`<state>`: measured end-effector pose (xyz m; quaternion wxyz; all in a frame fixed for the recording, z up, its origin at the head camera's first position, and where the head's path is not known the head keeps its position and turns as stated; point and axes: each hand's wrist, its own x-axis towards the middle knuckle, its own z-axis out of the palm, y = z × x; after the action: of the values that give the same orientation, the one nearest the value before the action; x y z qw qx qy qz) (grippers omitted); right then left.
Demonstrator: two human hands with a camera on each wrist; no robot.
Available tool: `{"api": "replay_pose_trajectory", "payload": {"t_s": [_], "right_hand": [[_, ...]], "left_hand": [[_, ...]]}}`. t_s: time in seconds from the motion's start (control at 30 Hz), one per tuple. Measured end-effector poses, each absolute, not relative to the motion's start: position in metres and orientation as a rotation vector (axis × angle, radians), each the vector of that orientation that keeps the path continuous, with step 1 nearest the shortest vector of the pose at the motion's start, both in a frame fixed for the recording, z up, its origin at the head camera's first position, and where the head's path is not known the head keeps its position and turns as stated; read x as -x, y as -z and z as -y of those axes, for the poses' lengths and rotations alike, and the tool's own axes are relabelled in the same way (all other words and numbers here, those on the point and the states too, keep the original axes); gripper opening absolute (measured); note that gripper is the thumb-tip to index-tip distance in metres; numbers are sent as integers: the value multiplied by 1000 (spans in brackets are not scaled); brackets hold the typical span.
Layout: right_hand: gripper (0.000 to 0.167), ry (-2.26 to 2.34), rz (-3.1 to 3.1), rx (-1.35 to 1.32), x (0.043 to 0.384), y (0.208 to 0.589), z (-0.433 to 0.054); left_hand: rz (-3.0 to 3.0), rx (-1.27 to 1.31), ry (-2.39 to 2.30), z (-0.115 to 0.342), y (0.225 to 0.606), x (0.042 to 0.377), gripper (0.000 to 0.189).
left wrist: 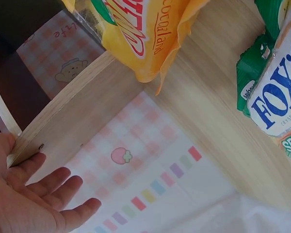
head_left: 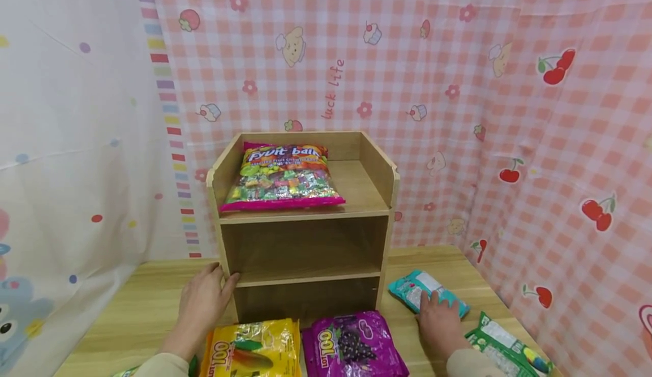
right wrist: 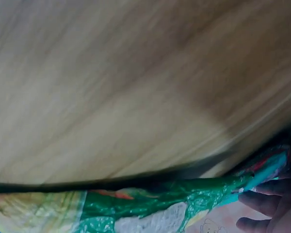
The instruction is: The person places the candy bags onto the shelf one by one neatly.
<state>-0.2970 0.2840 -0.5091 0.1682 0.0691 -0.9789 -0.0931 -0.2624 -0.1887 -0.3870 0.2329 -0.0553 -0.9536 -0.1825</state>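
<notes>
A three-level wooden shelf (head_left: pixel 305 216) stands at the middle of the table. My left hand (head_left: pixel 205 298) holds its left side panel near the front edge, thumb on one side and index finger on the other; the remaining fingers (left wrist: pixel 63 194) spread loosely. On the right, the fingers of my right hand (head_left: pixel 440 323) rest on top of a teal candy bag (head_left: pixel 417 289) lying flat. A green candy bag (head_left: pixel 509 346) lies just right of that hand. In front of the shelf are yellow candy bags (head_left: pixel 254 348) and purple grape candy bags (head_left: pixel 356 346).
A Fyuit balk candy bag (head_left: pixel 285 176) lies on the shelf's top level, toward the left. Near my left forearm lies a green-and-white FOX'S bag (left wrist: pixel 279 92). Checked curtains (head_left: pixel 326 54) hang behind and to the right, a white one (head_left: pixel 76 139) to the left.
</notes>
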Motion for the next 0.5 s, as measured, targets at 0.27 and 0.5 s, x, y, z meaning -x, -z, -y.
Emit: {"api": "replay_pose_trajectory", "payload": {"t_s": [0.27, 0.5], "right_hand": [[42, 135, 2842, -238, 296, 496, -284], [36, -470, 2932, -145, 313, 451, -288]], "left_hand": [[2651, 135, 505, 188, 385, 262, 40], [2632, 141, 496, 188, 386, 263, 41]]}}
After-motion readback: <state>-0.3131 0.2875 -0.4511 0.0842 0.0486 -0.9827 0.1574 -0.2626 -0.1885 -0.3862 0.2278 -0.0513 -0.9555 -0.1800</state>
